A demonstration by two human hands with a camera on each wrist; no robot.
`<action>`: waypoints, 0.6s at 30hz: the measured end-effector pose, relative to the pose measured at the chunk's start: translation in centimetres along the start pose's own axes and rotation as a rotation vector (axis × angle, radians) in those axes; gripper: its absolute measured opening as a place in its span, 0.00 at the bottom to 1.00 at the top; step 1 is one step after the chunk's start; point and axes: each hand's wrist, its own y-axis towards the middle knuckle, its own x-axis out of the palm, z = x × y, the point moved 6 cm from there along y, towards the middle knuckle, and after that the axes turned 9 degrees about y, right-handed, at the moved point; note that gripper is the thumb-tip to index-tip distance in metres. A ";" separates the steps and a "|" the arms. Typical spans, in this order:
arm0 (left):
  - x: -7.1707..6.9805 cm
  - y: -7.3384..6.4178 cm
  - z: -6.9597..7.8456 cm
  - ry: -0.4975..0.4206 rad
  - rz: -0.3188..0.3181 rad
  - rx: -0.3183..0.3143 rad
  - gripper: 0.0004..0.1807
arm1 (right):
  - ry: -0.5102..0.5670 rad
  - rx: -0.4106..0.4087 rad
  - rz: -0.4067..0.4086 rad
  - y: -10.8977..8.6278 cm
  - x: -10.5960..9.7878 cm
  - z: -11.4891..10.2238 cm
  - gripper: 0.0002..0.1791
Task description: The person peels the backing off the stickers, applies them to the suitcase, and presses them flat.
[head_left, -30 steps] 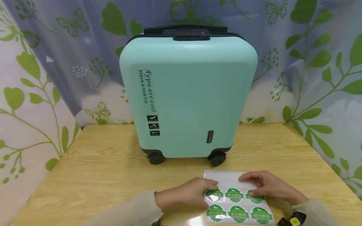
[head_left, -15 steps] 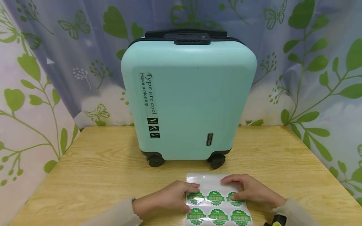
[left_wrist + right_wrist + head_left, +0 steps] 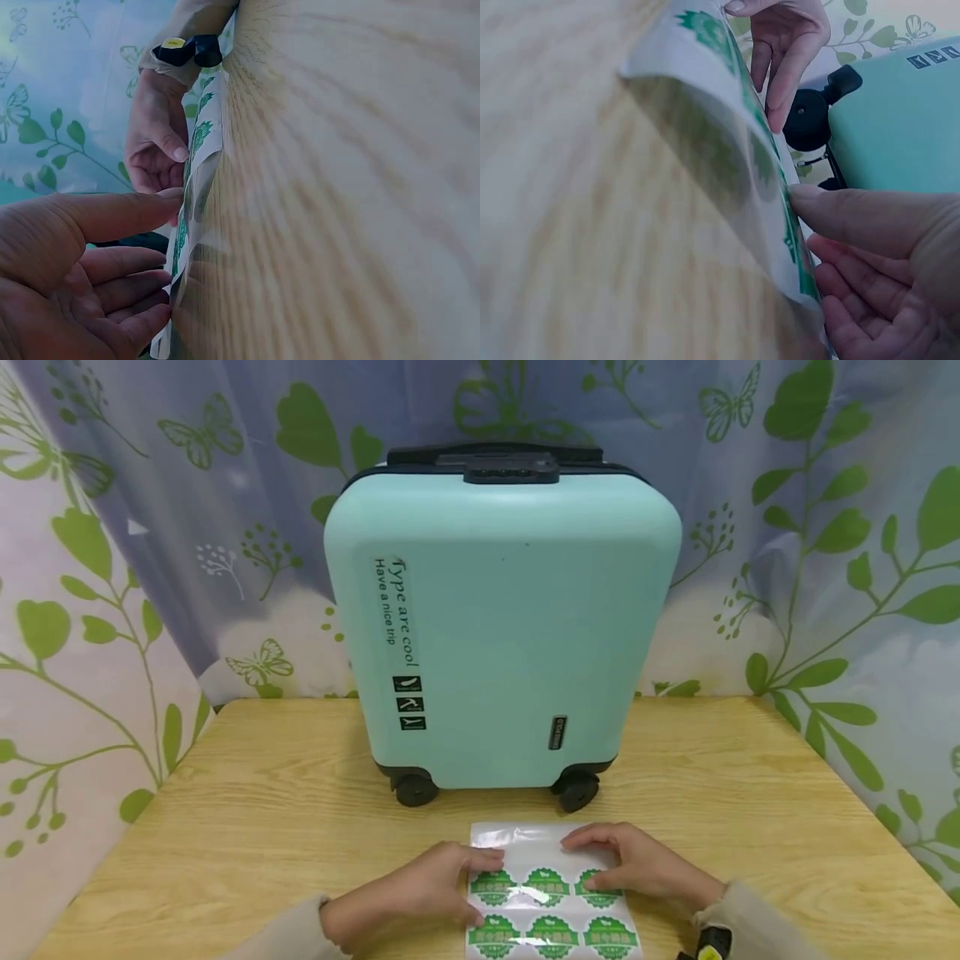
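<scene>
The sheet of round green stickers (image 3: 546, 911) lies on the table in front of you, its near edge bowed up off the wood in both wrist views. Your left hand (image 3: 438, 885) rests at its left edge, fingers loosely extended and thumb spread apart from them, touching the sheet. Your right hand (image 3: 633, 864) touches the right side in a similar relaxed spread (its thumb sits on a sticker). A black band (image 3: 711, 943) circles your right wrist. Beyond the sheet, on the wood-grain table (image 3: 225, 810), a mint-green suitcase (image 3: 502, 635) stands upright before the leaf-printed curtain (image 3: 825, 527).
</scene>
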 end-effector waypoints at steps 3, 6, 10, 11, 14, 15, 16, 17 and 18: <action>-0.3 -0.6 -0.5 -0.018 0.013 -0.005 0.35 | 0.010 -0.008 -0.004 0.4 0.7 -0.1 0.23; -0.6 -1.1 -1.2 -0.105 0.031 -0.019 0.34 | 0.005 -0.010 -0.002 1.0 1.2 -0.1 0.23; -1.0 -1.6 -2.0 -0.264 0.051 -0.030 0.32 | -0.011 -0.011 0.002 1.7 1.7 -0.2 0.24; -1.1 -1.7 -2.2 -0.292 0.055 -0.028 0.32 | -0.010 -0.014 0.001 1.8 1.7 -0.3 0.24; -1.4 -1.9 -2.5 -0.337 0.069 -0.020 0.31 | -0.012 -0.020 -0.003 2.1 1.9 -0.5 0.24; -1.4 -2.0 -2.7 -0.354 0.071 -0.019 0.31 | -0.010 -0.025 -0.004 2.2 2.0 -0.5 0.24; -1.5 -2.1 -2.8 -0.366 0.073 -0.022 0.30 | -0.011 -0.025 -0.005 2.3 2.0 -0.6 0.24; -1.6 -2.1 -2.9 -0.378 0.076 -0.024 0.30 | -0.010 -0.028 -0.005 2.4 2.1 -0.6 0.24; -1.7 -2.2 -3.0 -0.391 0.077 -0.023 0.30 | -0.012 -0.030 -0.005 2.5 2.1 -0.6 0.24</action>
